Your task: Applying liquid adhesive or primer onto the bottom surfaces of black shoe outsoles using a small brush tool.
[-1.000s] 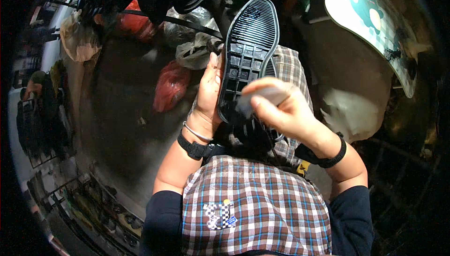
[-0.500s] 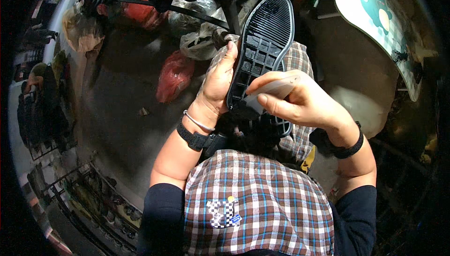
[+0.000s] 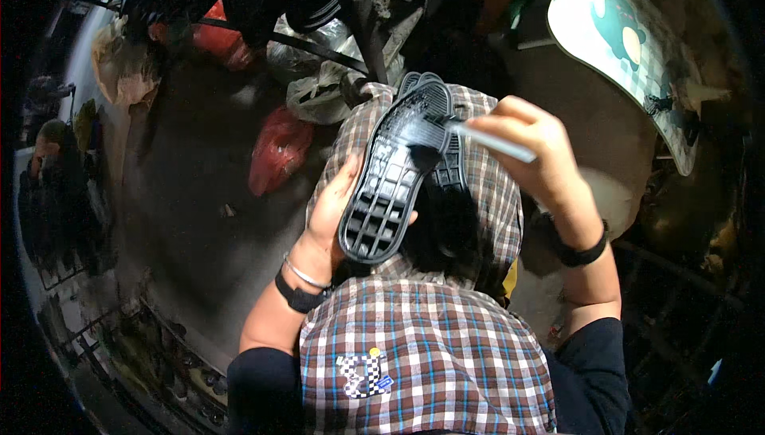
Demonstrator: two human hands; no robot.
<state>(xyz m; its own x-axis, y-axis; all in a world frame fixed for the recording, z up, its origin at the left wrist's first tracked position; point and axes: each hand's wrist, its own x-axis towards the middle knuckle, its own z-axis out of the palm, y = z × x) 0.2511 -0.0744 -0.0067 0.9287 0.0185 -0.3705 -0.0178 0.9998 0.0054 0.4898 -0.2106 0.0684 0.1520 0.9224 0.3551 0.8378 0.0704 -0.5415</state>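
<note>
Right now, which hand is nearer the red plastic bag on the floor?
Left. The left hand holds the black rubber sole beside the red plastic bag; the right hand is beyond the sole.

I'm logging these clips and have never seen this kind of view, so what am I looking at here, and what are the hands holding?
This is one wide fisheye camera worn on a person's head, looking down, so straight edges bend near the rim. No machine: two bare hands. The left hand holds a black shoe sole, tread side up, over a checked cloth on the lap. The right hand grips a small brush with its dark bristles on the sole. On the dark floor beyond lie a red bag and pale plastic bags.
</note>
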